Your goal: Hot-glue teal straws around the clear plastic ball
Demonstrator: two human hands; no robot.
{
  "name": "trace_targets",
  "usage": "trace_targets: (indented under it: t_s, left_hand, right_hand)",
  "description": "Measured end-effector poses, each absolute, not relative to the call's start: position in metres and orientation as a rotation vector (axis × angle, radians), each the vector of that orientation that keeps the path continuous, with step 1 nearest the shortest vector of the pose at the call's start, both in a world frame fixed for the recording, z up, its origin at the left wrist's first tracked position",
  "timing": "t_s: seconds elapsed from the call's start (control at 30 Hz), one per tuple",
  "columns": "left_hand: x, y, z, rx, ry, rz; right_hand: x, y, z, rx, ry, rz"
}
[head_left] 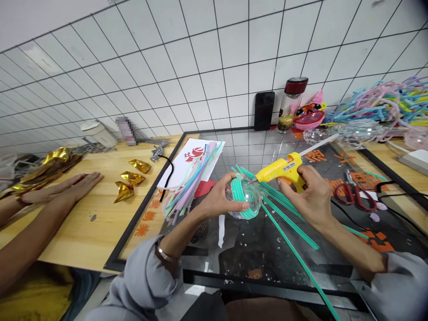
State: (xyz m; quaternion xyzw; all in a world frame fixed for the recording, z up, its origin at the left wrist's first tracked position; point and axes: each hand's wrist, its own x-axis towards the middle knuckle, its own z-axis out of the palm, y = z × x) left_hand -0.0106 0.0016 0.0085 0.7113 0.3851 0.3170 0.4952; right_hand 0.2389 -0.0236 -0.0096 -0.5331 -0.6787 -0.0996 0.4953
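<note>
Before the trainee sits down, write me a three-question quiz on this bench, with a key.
1. Which of the wearer's hands holds the yellow glue gun?
2. True or false: the black phone lies flat.
3. Fill the gap: the left hand grips a clear ball partly wrapped in ____ strips.

Key:
1. The right hand.
2. False; it stands on end by the tiled wall.
3. Green.

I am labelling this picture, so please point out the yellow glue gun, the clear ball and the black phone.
Yellow glue gun (277, 170): head view, on its barrel.
Clear ball (251, 195): head view, its transparent side.
Black phone (264, 111): head view, its dark front.
</note>
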Motion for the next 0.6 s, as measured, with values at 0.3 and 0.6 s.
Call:
trace_targets:
  t_s: [0.3,0.6]
  left_hand:
    - [-0.0100,0.0000,0.0097,1.697,0.946,0.758]
    - [-0.0094,-0.0020,0.0091,1.697,0.945,0.757]
  right_hand:
    - [0.2394,-0.0241,-0.0115,-1.225,-1.656,-0.335]
    - [0.2369,-0.0248,-0.0122,-1.176,-1.694,-0.412]
